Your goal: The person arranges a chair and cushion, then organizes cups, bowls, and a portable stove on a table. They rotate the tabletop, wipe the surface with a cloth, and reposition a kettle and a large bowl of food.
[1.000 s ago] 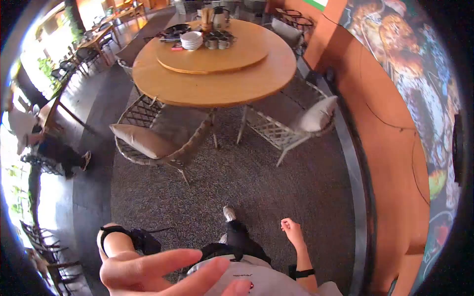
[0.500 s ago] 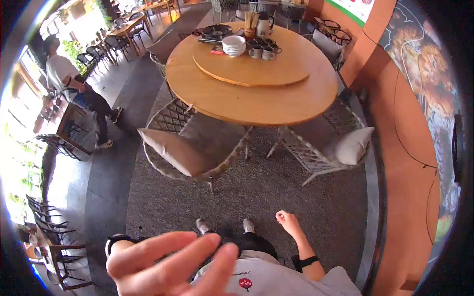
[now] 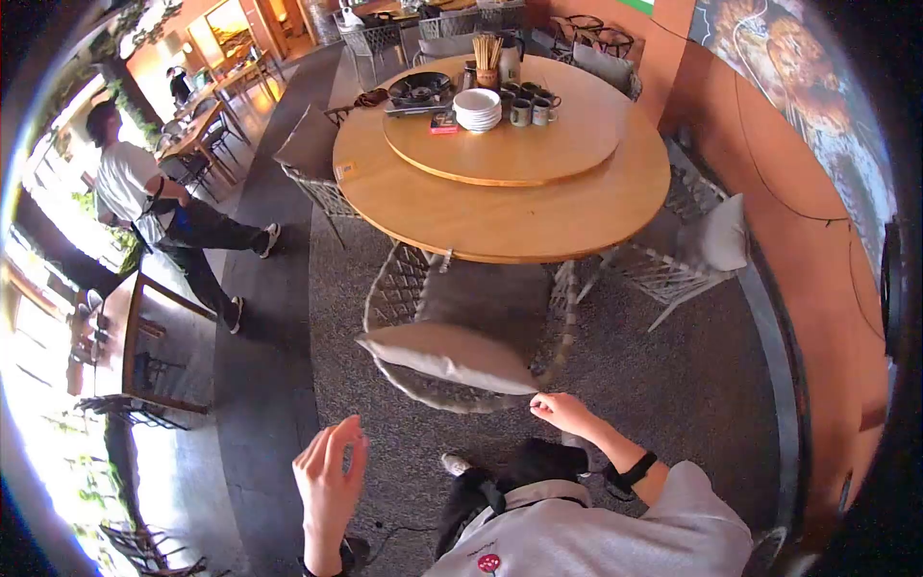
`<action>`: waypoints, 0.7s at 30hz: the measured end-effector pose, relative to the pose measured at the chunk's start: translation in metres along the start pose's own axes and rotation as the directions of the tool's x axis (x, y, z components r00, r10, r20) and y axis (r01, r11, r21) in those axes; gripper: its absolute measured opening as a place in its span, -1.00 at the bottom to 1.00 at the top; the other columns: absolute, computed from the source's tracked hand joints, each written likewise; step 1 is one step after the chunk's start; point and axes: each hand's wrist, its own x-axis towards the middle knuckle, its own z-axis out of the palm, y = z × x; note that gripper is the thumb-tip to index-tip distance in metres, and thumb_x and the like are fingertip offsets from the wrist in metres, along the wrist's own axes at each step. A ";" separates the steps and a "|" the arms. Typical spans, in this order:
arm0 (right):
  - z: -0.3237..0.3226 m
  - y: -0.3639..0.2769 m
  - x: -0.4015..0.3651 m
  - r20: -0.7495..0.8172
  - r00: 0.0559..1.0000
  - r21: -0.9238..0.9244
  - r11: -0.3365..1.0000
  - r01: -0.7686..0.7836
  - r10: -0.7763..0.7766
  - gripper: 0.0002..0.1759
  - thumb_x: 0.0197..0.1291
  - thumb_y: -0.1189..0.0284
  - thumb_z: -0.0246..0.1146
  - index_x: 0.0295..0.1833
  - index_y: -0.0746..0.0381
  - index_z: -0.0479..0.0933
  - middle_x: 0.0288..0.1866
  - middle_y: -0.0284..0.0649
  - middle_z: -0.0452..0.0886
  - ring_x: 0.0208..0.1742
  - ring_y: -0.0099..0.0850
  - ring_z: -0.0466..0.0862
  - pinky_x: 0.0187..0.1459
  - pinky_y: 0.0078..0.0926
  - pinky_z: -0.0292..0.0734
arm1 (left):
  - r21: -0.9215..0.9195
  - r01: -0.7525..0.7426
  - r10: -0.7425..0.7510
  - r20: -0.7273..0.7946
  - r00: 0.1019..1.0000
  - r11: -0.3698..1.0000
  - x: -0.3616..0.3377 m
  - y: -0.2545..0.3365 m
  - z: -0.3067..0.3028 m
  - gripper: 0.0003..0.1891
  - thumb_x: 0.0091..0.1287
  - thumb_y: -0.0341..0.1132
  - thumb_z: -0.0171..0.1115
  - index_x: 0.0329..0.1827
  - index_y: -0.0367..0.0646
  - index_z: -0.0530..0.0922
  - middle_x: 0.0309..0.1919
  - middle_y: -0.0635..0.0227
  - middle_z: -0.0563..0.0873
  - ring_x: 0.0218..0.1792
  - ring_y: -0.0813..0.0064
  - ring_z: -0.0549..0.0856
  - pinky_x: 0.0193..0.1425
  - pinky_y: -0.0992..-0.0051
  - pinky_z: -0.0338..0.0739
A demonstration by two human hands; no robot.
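My left hand (image 3: 329, 473) is raised at the lower left, fingers bent with a gap between thumb and fingers, and nothing in it. My right hand (image 3: 562, 412) is loosely curled in front of me, and no object shows in it. Its fingertips are right by the right corner of a beige cushion (image 3: 447, 358) in this view. That cushion leans in a woven rope chair (image 3: 486, 298) with a grey seat, at the near side of a round wooden table (image 3: 461, 231).
On the turntable (image 3: 510, 168) stand stacked white bowls (image 3: 478, 111), several mugs (image 3: 532, 106), a chopstick holder (image 3: 487, 75) and a black pan-like item (image 3: 421, 89). Another woven chair (image 3: 687, 240) is right, by the orange wall (image 3: 769, 183). A person (image 3: 154, 197) walks at left.
I have moved closer to the near chair, and the view has shifted. My left hand has gone from close to the camera to lower left. The person at left has stepped.
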 end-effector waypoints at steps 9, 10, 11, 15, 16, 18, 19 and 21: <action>0.060 -0.106 0.096 -0.018 0.998 -0.023 0.998 -0.057 0.056 -0.78 0.12 0.30 0.14 -0.19 0.21 0.47 -0.42 -0.15 0.60 -0.39 -0.22 0.60 -0.36 -0.35 0.46 | -0.205 0.225 -0.174 0.242 0.955 0.953 0.052 -0.198 0.025 -0.82 0.18 -0.41 0.16 -0.16 -0.18 0.50 -0.39 0.29 0.65 -0.40 0.50 0.67 -0.32 0.57 0.53; 0.067 -0.111 0.110 -0.046 0.996 0.010 0.997 -0.072 0.072 -0.78 0.11 0.31 0.15 -0.20 0.21 0.47 -0.42 -0.15 0.60 -0.39 -0.22 0.60 -0.36 -0.35 0.46 | -0.246 0.196 -0.136 0.241 0.961 0.949 0.068 -0.217 0.036 -0.81 0.17 -0.40 0.16 -0.14 -0.15 0.49 -0.41 0.31 0.64 -0.44 0.50 0.65 -0.39 0.55 0.55; 0.074 -0.118 0.123 -0.056 0.995 0.006 0.997 -0.079 0.080 -0.78 0.11 0.31 0.15 -0.20 0.21 0.47 -0.42 -0.15 0.60 -0.39 -0.22 0.60 -0.37 -0.35 0.46 | -0.267 0.188 -0.113 0.274 0.955 0.945 0.085 -0.233 0.042 -0.81 0.17 -0.40 0.16 -0.14 -0.15 0.49 -0.40 0.31 0.63 -0.44 0.50 0.66 -0.39 0.55 0.55; 0.093 -0.142 0.189 -0.130 0.987 0.031 0.996 -0.086 0.089 -0.75 0.11 0.27 0.14 -0.21 0.22 0.47 -0.41 -0.12 0.60 -0.41 -0.22 0.61 -0.39 -0.34 0.47 | -0.252 0.164 -0.063 0.369 0.927 0.954 0.165 -0.285 0.062 -0.83 0.20 -0.38 0.14 -0.15 -0.16 0.50 -0.37 0.27 0.64 -0.40 0.47 0.66 -0.34 0.53 0.54; 0.099 -0.141 0.201 -0.130 0.986 -0.006 0.995 -0.103 0.102 -0.75 0.11 0.26 0.14 -0.21 0.22 0.47 -0.41 -0.12 0.60 -0.41 -0.21 0.61 -0.40 -0.34 0.47 | -0.245 0.153 -0.050 0.381 0.923 0.957 0.182 -0.300 0.067 -0.83 0.20 -0.37 0.13 -0.15 -0.16 0.50 -0.37 0.27 0.64 -0.40 0.47 0.66 -0.35 0.53 0.54; 0.110 -0.153 0.215 -0.095 0.974 -0.025 0.978 -0.209 0.206 -0.71 0.12 0.21 0.12 -0.21 0.21 0.47 -0.43 -0.12 0.60 -0.42 -0.20 0.60 -0.40 -0.32 0.46 | -0.225 0.100 0.001 0.409 0.912 0.969 0.210 -0.325 0.068 -0.83 0.20 -0.36 0.13 -0.16 -0.17 0.50 -0.36 0.27 0.64 -0.40 0.46 0.65 -0.38 0.52 0.54; 0.115 -0.159 0.223 -0.103 0.964 0.025 0.969 -0.245 0.247 -0.71 0.11 0.20 0.12 -0.22 0.20 0.48 -0.43 -0.12 0.60 -0.41 -0.19 0.60 -0.39 -0.30 0.47 | -0.230 0.103 0.002 0.417 0.909 0.968 0.226 -0.341 0.069 -0.83 0.20 -0.37 0.13 -0.16 -0.17 0.51 -0.36 0.28 0.64 -0.40 0.47 0.65 -0.38 0.53 0.55; 0.124 -0.169 0.236 -0.124 0.939 0.108 0.945 -0.308 0.320 -0.71 0.10 0.19 0.13 -0.24 0.18 0.49 -0.42 -0.12 0.59 -0.38 -0.17 0.60 -0.37 -0.26 0.48 | -0.253 0.109 0.007 0.418 0.908 0.961 0.249 -0.377 0.077 -0.84 0.20 -0.38 0.12 -0.17 -0.16 0.51 -0.36 0.29 0.64 -0.41 0.48 0.66 -0.38 0.54 0.55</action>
